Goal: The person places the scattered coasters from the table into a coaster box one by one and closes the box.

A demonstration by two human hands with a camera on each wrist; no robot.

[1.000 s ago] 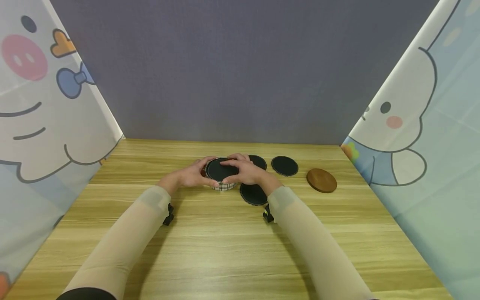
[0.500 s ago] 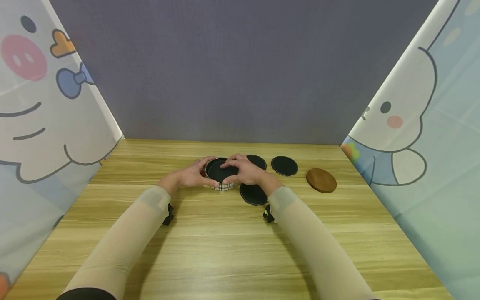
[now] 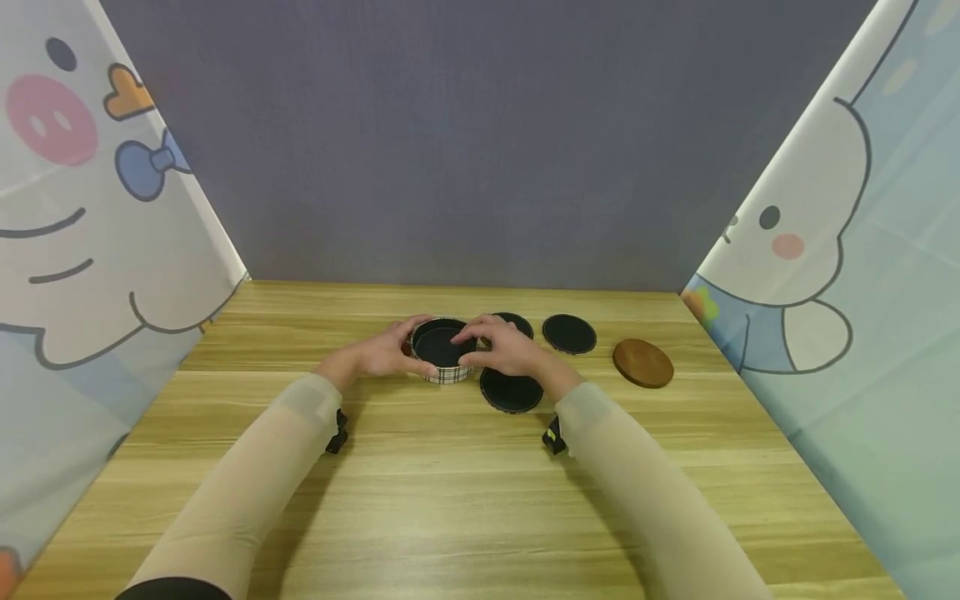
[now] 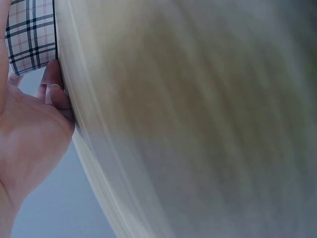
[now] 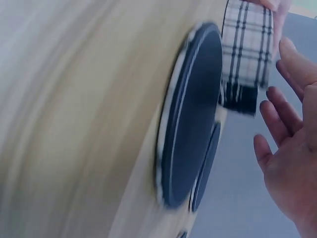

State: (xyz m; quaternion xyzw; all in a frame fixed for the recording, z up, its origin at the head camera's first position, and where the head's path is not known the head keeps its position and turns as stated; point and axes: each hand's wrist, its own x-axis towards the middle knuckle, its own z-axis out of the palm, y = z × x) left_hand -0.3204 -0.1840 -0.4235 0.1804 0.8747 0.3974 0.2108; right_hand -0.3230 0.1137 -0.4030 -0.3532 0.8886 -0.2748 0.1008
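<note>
"While the left hand (image 3: 384, 352) grips the plaid box (image 3: 448, 375) round its side, what does the right hand (image 3: 508, 347) hold?"

"Nothing; its fingers are released, loosely bent over the box's right edge. Whether a tip touches, I can't tell."

"Where's the box?"

"Upright on the table (image 3: 442, 508), between both hands, its inside black."

"And around it?"

"Three black discs: a near disc (image 3: 512, 393), a middle disc (image 3: 519, 323) partly behind the right hand, and a far disc (image 3: 569, 333). Farther right, a wooden disc (image 3: 643, 362)"
</note>
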